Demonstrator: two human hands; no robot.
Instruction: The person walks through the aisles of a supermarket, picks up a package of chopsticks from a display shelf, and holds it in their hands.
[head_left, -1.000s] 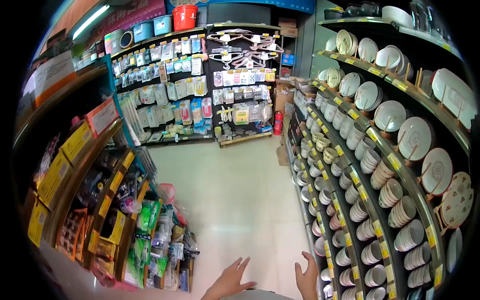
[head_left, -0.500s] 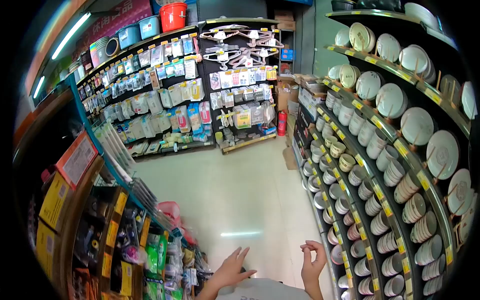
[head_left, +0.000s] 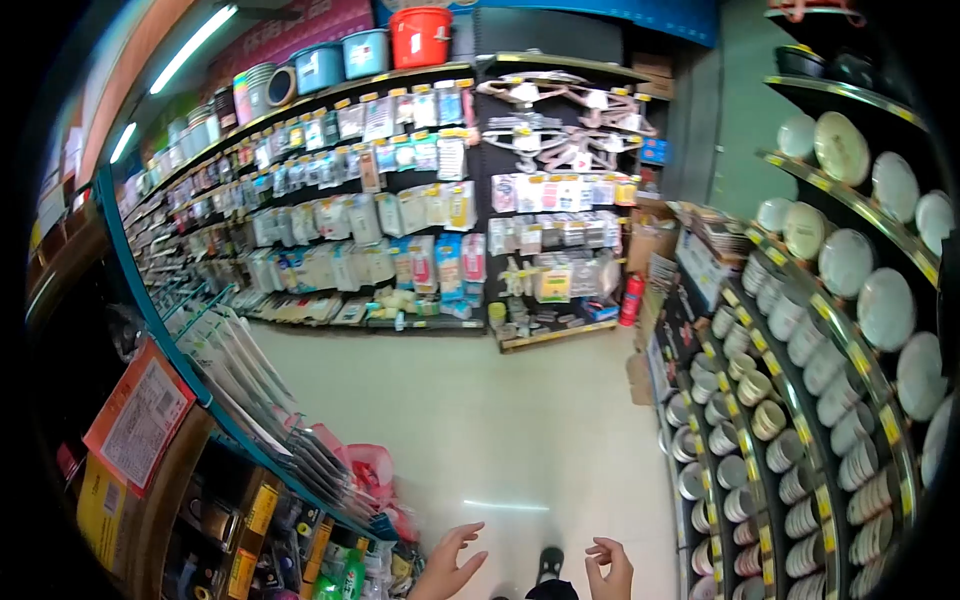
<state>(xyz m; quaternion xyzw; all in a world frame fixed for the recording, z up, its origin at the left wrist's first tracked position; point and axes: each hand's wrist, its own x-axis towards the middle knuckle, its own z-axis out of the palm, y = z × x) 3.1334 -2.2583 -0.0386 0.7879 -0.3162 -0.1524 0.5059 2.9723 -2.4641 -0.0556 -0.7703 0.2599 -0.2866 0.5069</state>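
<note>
Both hands hang in the air low in the view, over the pale floor (head_left: 500, 420). My left hand (head_left: 449, 567) has its thumb and fingers apart and holds nothing. To its right, my right hand (head_left: 609, 570) is empty too, its fingers loosely curved with a gap between thumb and forefinger. Neither touches a shelf or any goods. Between and below them a dark shoe (head_left: 549, 563) shows on the floor.
Shelves of stacked bowls (head_left: 769, 420) and upright plates (head_left: 885, 309) line the right. Packaged goods (head_left: 360, 215) and hangers (head_left: 565, 150) fill the back racks, with a fire extinguisher (head_left: 631, 300) beside them. A teal-edged rack (head_left: 180, 365) stands at left, near a pink basket (head_left: 370, 468).
The view has swung left, so the back racks and bowl shelves sit farther right. My right hand's fingers have moved apart from its thumb. A shoe has come into view.
</note>
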